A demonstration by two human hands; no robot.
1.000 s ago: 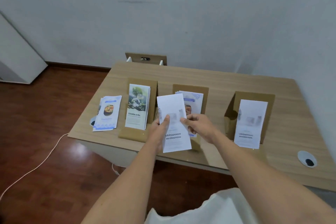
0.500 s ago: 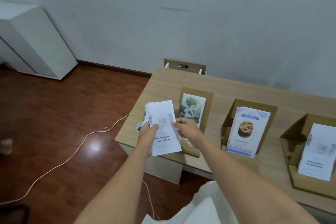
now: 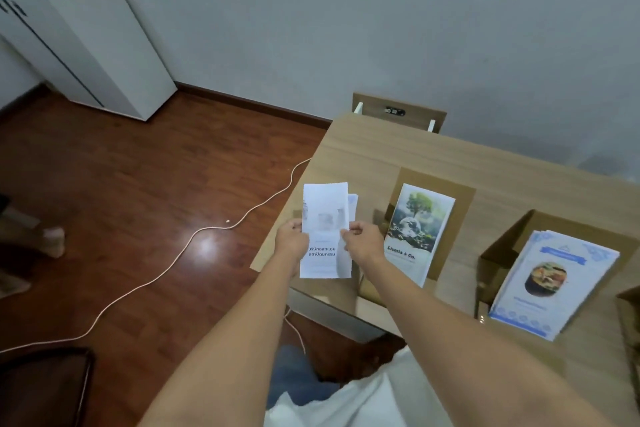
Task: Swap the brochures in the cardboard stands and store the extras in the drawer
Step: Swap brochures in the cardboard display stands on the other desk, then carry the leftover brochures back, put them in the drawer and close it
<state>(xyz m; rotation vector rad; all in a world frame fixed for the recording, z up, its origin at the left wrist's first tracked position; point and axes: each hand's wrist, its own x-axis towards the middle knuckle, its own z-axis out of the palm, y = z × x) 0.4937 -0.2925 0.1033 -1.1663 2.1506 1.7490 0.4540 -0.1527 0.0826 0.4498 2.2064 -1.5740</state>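
From where I watch, the biggest change is the view itself: it has swung left, so the wooden floor (image 3: 138,218) and the white cabinet (image 3: 93,45) now fill the left half, where a second ago the desk (image 3: 381,156) sat square in front of me; that reads to me as the person turning away from the stands, probably toward wherever the drawer is, though I see no drawer in this frame. On the desk, the cardboard stand (image 3: 453,204) with the tree brochure (image 3: 417,232) has slid to the right of the hands, and the next stand (image 3: 512,243) holds the blue-bordered food brochure (image 3: 554,281), which earlier lay loose at the desk's left end; the third stand, seen before on the far right, is all but out of view now; so I judge the swap largely done and the storing step beginning. The white brochure stack (image 3: 325,229) hangs over the desk's left corner, upright, with a further sheet peeking out behind its right edge; the left hand (image 3: 292,244) pinches its left edge and the right hand (image 3: 362,243) its right edge, both closed on the paper as they were half a second ago; a pale cord (image 3: 194,239) trails across the floor.
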